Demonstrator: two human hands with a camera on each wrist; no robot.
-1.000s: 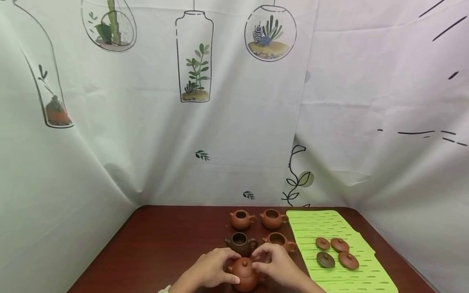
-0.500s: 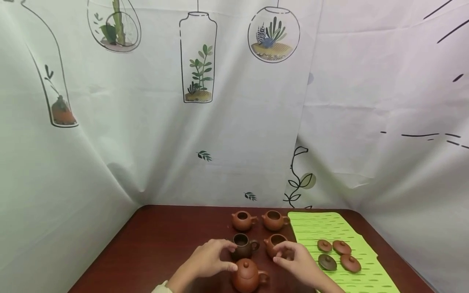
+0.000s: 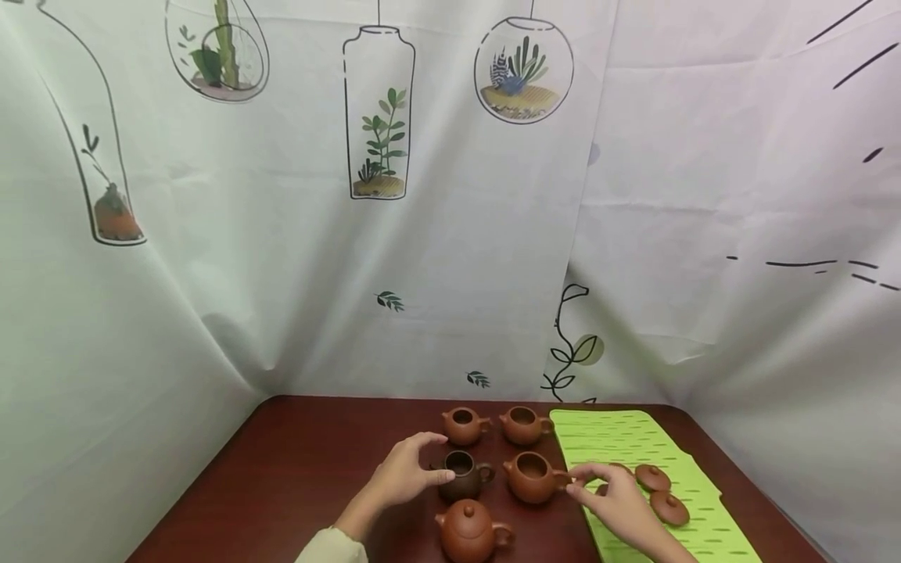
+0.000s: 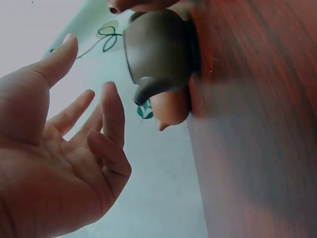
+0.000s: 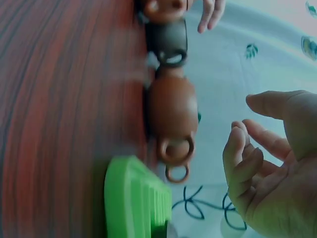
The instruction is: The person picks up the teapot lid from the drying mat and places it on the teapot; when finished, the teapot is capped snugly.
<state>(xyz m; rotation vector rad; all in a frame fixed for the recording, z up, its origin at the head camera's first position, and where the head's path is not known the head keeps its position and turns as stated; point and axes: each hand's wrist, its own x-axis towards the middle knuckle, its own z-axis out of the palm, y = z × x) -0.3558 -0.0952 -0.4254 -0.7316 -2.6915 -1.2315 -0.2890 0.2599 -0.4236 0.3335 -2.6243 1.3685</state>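
At the bottom centre of the head view sits a lidded teapot [image 3: 466, 535], upright. Behind it, the dark pot [image 3: 459, 489] stands just right of the left hand [image 3: 407, 471], the nearer hand; its spout-to-handle axis runs across the frame, spout toward that hand, whose fingers are spread, holding nothing. At lower right, the right hand [image 3: 619, 500], fingers parted and likewise unloaded, is near the handle of an open brown pot [image 3: 531, 486]; brown lids [image 3: 670, 510] lie rightward on a green mat [image 3: 598, 435]. Farther back, two smaller-looking pots [image 3: 461, 430] share the bench [image 3: 338, 446] before a printed curtain [image 3: 436, 328].
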